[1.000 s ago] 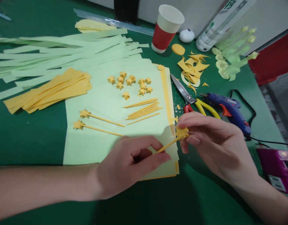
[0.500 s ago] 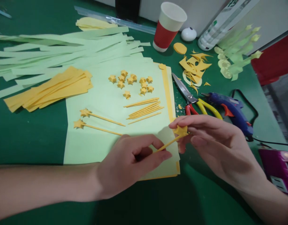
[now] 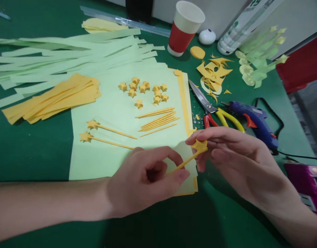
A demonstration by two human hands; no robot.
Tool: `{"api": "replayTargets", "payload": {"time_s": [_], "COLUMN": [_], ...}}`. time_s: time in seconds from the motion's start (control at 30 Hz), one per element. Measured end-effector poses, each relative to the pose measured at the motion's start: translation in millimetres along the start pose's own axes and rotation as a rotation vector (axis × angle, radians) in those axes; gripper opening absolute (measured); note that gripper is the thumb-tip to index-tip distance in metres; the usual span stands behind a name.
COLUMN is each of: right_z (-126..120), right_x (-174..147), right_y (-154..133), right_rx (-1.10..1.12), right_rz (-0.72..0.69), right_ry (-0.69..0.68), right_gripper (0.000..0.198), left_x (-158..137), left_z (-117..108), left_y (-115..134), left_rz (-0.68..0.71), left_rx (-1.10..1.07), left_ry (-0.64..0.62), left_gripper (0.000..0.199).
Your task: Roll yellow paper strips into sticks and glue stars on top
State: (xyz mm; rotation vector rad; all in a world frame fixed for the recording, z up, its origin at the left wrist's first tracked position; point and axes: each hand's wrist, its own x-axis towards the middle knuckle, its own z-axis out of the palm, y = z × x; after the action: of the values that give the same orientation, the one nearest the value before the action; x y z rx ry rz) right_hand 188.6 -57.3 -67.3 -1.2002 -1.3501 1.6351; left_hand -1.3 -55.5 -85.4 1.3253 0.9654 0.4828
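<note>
My left hand [image 3: 148, 175] is closed, pinching a thin yellow paper stick [image 3: 185, 162] between thumb and finger. At the stick's upper right end is a folded yellow paper star [image 3: 200, 146]. Around that star curl the fingers of my right hand [image 3: 231, 155], its thumb just to the right. Beyond my left hand, two finished star sticks [image 3: 114, 131] lie on pale green paper sheets [image 3: 96, 162]. Several loose yellow sticks [image 3: 158, 120] rest farther up the sheets, below a group of small folded stars [image 3: 137, 89].
Green paper strips [image 3: 78, 51] and yellow strips [image 3: 55, 98] spread at the left. To the right lie scissors [image 3: 203, 100] with red and yellow handles, a blue glue gun [image 3: 251, 117] with its cord, and yellow scraps [image 3: 216, 74]. A paper cup [image 3: 183, 34] stands behind.
My left fingers and the stick have shifted slightly to the right. The star has turned a little beside my right fingers. Things on the table stay in place.
</note>
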Motion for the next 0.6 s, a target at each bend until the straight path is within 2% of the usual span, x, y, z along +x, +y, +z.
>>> {"api": "replayTargets", "payload": {"time_s": [0.27,0.6], "right_z": [3.8,3.7], "right_x": [-0.2,1.3], "right_y": [-2.1,-2.6], "right_rx": [0.073,0.019], "right_rz": [0.056,0.032], "right_ry": [-0.010,0.008], "right_gripper": [0.017,0.016], "left_x": [-1.8,1.1], "left_z": [-1.2,-1.0], "left_y": [1.8,-4.0], "left_rz": [0.030,0.075], "left_rx": [0.079,0.011], "left_ry": [-0.004,-0.039], "left_gripper": [0.025,0.025]}}
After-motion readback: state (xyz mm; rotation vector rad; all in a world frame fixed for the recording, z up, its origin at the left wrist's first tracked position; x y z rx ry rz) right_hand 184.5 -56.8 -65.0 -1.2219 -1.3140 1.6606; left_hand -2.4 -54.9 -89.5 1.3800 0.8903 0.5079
